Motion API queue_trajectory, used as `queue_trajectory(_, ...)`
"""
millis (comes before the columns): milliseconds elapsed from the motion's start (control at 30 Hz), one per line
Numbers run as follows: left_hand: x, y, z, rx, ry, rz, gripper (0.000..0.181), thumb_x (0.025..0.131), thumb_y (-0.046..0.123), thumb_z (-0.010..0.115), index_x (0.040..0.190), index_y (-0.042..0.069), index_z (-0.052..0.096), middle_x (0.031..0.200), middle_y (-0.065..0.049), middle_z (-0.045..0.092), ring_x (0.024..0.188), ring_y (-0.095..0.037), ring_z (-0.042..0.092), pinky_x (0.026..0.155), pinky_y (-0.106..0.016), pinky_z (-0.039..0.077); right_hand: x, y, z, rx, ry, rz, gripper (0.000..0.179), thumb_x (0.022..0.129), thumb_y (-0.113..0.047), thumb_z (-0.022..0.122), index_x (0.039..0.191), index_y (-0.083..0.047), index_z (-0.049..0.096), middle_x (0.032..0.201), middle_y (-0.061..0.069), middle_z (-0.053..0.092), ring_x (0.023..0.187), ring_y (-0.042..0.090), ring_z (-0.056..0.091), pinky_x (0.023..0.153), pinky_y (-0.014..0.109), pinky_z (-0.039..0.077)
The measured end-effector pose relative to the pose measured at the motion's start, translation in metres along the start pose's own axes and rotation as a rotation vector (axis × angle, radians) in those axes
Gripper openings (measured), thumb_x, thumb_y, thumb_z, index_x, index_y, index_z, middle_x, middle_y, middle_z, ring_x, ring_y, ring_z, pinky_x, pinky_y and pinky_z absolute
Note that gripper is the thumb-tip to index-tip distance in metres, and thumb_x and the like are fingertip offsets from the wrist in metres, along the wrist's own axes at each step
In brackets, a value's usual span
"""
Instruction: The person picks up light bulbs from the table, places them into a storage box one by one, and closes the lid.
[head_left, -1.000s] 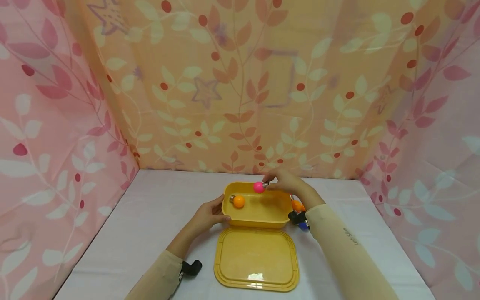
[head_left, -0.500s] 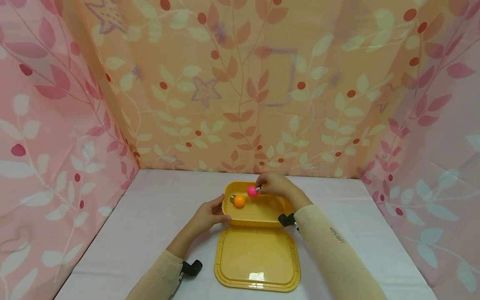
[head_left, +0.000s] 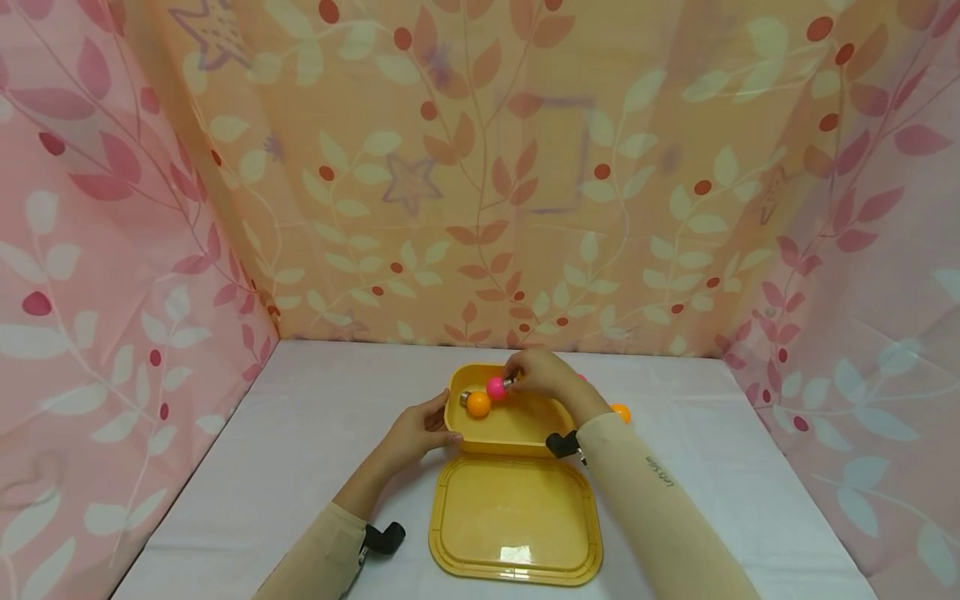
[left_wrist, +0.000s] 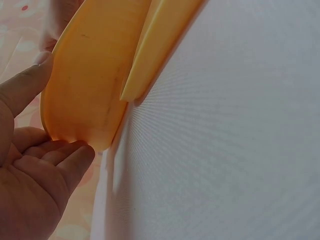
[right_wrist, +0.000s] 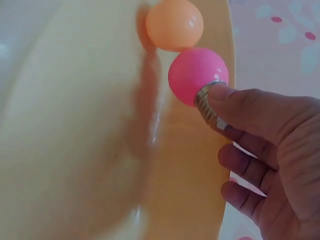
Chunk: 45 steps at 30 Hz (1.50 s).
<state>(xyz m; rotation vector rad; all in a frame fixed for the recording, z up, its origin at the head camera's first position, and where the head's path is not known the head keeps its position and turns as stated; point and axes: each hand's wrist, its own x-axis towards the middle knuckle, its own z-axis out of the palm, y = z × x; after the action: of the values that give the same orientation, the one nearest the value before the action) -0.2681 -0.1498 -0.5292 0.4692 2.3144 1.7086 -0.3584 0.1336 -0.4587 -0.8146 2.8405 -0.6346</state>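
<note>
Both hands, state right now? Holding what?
Left hand: closed on one end of the yellow box, thumb and fingers gripping its wall.
Right hand: closed, pinching the pink bulb by its metal base.

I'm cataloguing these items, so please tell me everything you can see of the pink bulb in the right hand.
The pink bulb has a smooth, glossy, round globe and a ridged, silvery screw base that looks like metal. The right hand pinches the base, the globe pointing away from the palm. It is held in or just above the yellow box, close to the orange bulb; whether it touches either, I cannot tell.
</note>
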Motion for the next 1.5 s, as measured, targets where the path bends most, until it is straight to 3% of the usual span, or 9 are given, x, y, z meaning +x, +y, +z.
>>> queue_trajectory(267, 0.0, 0.001, 0.0, -0.002, -0.001, -0.002, 0.091, 0.088, 0.019, 0.083, 0.161, 0.008, 0.03, 0.166, -0.01, 0.032, 0.148, -0.029, 0.041, 0.113, -0.038, 0.043, 0.002, -0.002, 0.008, -0.004, 0.001, 0.033, 0.013, 0.088, -0.022, 0.083, 0.1, -0.02, 0.078, 0.092, -0.01, 0.072, 0.086, 0.014, 0.061, 0.092, 0.035, 0.055)
queue_trajectory(700, -0.001, 0.001, 0.001, 0.013, 0.001, -0.015, 0.093, 0.087, 0.026, 0.084, 0.161, 0.011, 0.031, 0.166, -0.008, 0.033, 0.147, -0.026, 0.043, 0.113, -0.036, 0.043, -0.002, -0.005, 0.014, -0.049, -0.018, 0.032, 0.017, 0.087, -0.023, 0.083, 0.103, -0.02, 0.078, 0.095, -0.011, 0.073, 0.087, 0.013, 0.061, 0.092, 0.034, 0.054)
queue_trajectory(933, -0.001, 0.003, 0.0, 0.011, 0.005, -0.014, 0.092, 0.087, 0.023, 0.084, 0.161, 0.011, 0.031, 0.165, -0.008, 0.036, 0.147, -0.026, 0.044, 0.114, -0.036, 0.043, -0.007, -0.008, 0.01, 0.026, -0.015, 0.057, 0.027, 0.087, -0.022, 0.081, 0.113, -0.015, 0.076, 0.105, -0.005, 0.074, 0.095, 0.016, 0.064, 0.099, 0.038, 0.053)
queue_trajectory(1333, -0.002, 0.005, 0.0, 0.032, 0.012, -0.018, 0.092, 0.087, 0.021, 0.084, 0.161, 0.01, 0.031, 0.165, -0.009, 0.035, 0.146, -0.028, 0.045, 0.113, -0.037, 0.044, -0.035, -0.01, -0.014, 0.035, 0.078, 0.008, 0.037, 0.088, -0.031, 0.082, 0.119, -0.011, 0.076, 0.114, 0.0, 0.074, 0.111, 0.027, 0.068, 0.104, 0.045, 0.053)
queue_trajectory(1500, -0.002, 0.004, -0.001, 0.019, 0.012, -0.015, 0.091, 0.087, 0.021, 0.084, 0.161, 0.009, 0.032, 0.164, -0.01, 0.036, 0.146, -0.029, 0.045, 0.113, -0.038, 0.044, -0.053, -0.005, -0.019, 0.043, 0.134, 0.022, 0.035, 0.09, -0.03, 0.08, 0.119, -0.012, 0.076, 0.117, 0.0, 0.074, 0.113, 0.025, 0.067, 0.105, 0.047, 0.053)
